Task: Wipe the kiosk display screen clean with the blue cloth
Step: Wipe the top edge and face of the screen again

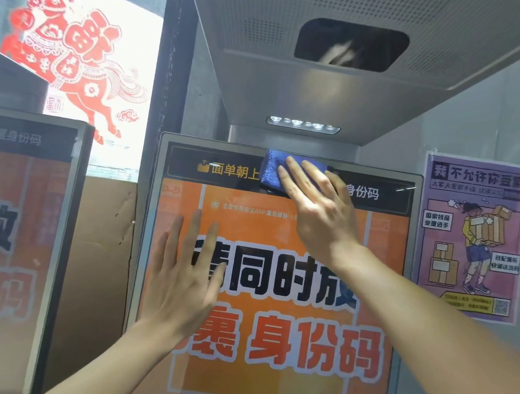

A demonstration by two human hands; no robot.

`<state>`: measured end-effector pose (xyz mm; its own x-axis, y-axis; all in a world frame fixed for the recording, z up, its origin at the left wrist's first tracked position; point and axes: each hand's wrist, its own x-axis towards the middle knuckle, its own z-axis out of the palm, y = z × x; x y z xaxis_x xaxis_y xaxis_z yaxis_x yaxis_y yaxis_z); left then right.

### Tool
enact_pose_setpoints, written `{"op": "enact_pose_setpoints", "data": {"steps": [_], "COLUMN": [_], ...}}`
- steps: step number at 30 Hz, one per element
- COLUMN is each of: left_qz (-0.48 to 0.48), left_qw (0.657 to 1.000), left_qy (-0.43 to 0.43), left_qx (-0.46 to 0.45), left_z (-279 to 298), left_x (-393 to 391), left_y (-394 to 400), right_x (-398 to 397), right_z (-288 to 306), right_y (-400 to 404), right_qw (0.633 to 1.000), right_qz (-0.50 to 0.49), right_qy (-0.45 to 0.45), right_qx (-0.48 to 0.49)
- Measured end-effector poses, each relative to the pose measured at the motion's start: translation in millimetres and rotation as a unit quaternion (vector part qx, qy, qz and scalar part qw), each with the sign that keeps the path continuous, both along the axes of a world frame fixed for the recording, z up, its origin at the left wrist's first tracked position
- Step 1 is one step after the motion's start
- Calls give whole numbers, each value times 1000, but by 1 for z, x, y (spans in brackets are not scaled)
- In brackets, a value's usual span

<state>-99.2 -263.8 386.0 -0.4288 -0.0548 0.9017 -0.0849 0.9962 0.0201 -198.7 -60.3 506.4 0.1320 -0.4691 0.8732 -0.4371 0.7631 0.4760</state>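
Second kiosk (14, 222): cut off at the left of the view; a flat glossy panel in a grey frame, showing orange graphics like those of the main unit.

Paper-cut decoration (72, 64): red, lacy, horse-shaped; stuck on the bright window pane above and between the two kiosks.

Cardboard sheet (100, 245): brown, matte, creased; stood in the gap between the kiosks.

Left hand (182, 281): fingers straight and spread, nothing held. The palm is laid flat near the left edge of the screen at mid-height, judged to be steadying the panel or the body while the other hand works.

Kiosk display screen (268, 376): tall, upright, smooth and reflective, with a thin pale metal frame, a black band along the top edge and orange below with large characters.

Blue cloth (272, 171): folded into a thick pad of napped fabric, set on the black band at the top edge of the screen, near its middle.

Right hand (317, 208): fingers extended over the cloth, which is pressed flat against the glass, not pinched; an open palm is judged to spread pressure evenly. Wiping appears begun at the top, with the rest below left to cover.

Hood (372, 81): grey perforated metal, angled over the screen, with a dark window and a row of small lights.

Poster (472, 240): purple paper, fixed to the wall at right.
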Motion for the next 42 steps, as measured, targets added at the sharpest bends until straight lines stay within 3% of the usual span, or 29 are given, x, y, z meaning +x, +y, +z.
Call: {"op": "enact_pose_setpoints", "data": {"steps": [9,17,23,27,33,42], "left_qz": [-4,30,35,50,57,44], "left_qw": [998,996,997,997,996,998], "left_qy": [-11,-49,-45,-44,-39,-20], "left_qx": [-66,-75,-52,-48,-50,-34], "left_z": [0,-7,-10,-11,-12,-17], "left_x": [-15,-21,-24,-26,-29,-33], "left_y": [53,57,65,71,72,75], "right_x": [-10,-17,-18,-24,-36,-46], "right_z": [-20,18,-2,-26,-23,11], "right_y": [22,47,39,43,71,91], "right_qw": [996,1000,999,999,996,999], "right_qz": [-14,-15,32,52,2,20], "right_qy": [34,-15,-19,6,34,-9], "right_qx": [85,9,-28,12,88,-41]}}
